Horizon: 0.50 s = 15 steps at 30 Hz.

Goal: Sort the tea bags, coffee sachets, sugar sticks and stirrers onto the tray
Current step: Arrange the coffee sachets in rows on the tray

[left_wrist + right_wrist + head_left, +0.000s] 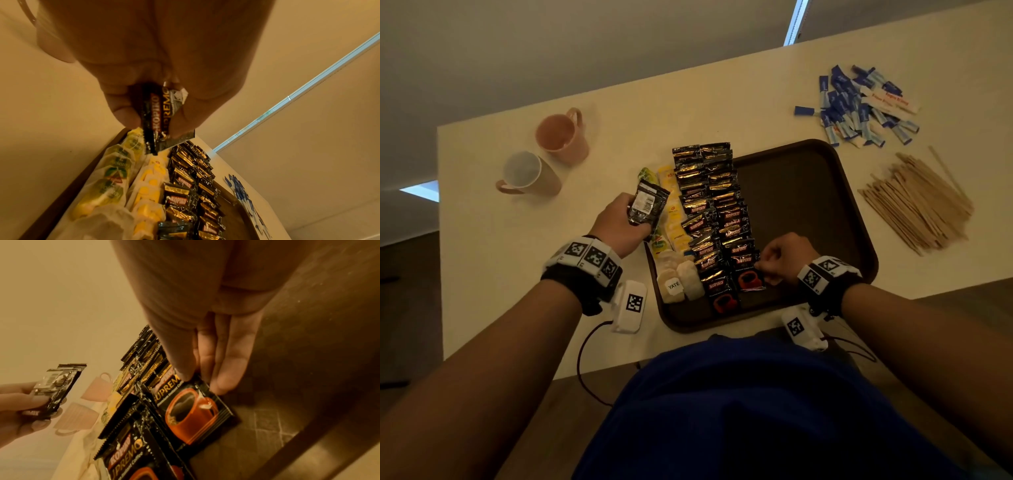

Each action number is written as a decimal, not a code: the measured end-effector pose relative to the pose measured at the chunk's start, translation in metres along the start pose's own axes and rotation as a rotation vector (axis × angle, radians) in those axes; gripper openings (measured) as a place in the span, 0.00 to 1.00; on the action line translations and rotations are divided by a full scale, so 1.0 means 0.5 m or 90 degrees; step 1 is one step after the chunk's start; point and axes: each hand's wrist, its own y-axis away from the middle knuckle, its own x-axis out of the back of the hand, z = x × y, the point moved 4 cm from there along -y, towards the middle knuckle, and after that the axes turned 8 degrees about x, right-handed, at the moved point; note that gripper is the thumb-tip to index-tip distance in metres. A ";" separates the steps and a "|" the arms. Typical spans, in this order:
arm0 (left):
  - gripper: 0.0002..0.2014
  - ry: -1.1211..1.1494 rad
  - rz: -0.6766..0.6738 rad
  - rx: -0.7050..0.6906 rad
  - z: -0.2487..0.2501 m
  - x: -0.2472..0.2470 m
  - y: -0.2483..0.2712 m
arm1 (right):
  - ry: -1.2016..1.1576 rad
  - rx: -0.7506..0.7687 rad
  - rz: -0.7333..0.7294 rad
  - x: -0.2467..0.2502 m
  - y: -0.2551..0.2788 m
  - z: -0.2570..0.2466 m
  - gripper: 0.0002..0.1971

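A dark brown tray (808, 192) holds two columns of black coffee sachets (719, 212) and, along its left side, tea bags (674, 281) in yellow, green and white. My left hand (619, 222) grips a small stack of coffee sachets (649, 205) above the tray's left edge; in the left wrist view that stack (158, 116) hangs over the tea bags (115, 175). My right hand (777, 260) pinches the upper right corner of the nearest sachet (195, 408) in the right column, which lies on the tray (298, 386).
Blue and white sugar sticks (859, 109) lie piled at the table's far right. Wooden stirrers (917, 202) are heaped right of the tray. Two mugs, one pink (561, 135) and one pale (527, 174), lie on their sides at the left. The tray's right half is bare.
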 end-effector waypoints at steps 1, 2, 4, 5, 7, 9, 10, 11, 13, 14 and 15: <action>0.24 0.001 -0.005 -0.008 0.004 0.000 0.004 | -0.003 -0.002 -0.002 -0.002 0.001 -0.001 0.06; 0.24 0.001 -0.011 -0.015 0.007 -0.001 0.008 | -0.005 -0.004 -0.004 -0.004 0.003 -0.002 0.06; 0.23 0.012 -0.024 -0.025 0.009 -0.004 0.015 | 0.000 -0.001 -0.003 -0.006 0.006 -0.001 0.06; 0.23 0.020 -0.029 -0.030 0.011 -0.004 0.019 | 0.006 0.001 -0.002 -0.004 0.007 0.000 0.06; 0.23 0.039 -0.043 -0.038 0.012 -0.007 0.025 | 0.013 0.000 -0.004 0.002 0.007 0.003 0.07; 0.21 0.056 -0.057 -0.044 0.016 -0.007 0.030 | 0.012 -0.007 -0.002 0.013 0.007 0.005 0.08; 0.20 0.060 -0.063 -0.046 0.017 -0.007 0.031 | 0.017 -0.007 0.002 0.021 0.007 0.004 0.08; 0.20 0.065 -0.070 -0.049 0.020 -0.006 0.032 | 0.030 -0.004 0.008 0.031 0.006 0.002 0.08; 0.23 0.088 -0.088 -0.040 0.026 -0.003 0.033 | 0.063 0.017 0.026 0.055 0.005 -0.012 0.07; 0.25 0.109 -0.096 -0.034 0.031 -0.003 0.034 | 0.084 0.035 0.038 0.067 0.005 -0.024 0.07; 0.26 0.138 -0.108 -0.027 0.039 -0.002 0.038 | 0.107 0.061 0.053 0.079 0.005 -0.039 0.07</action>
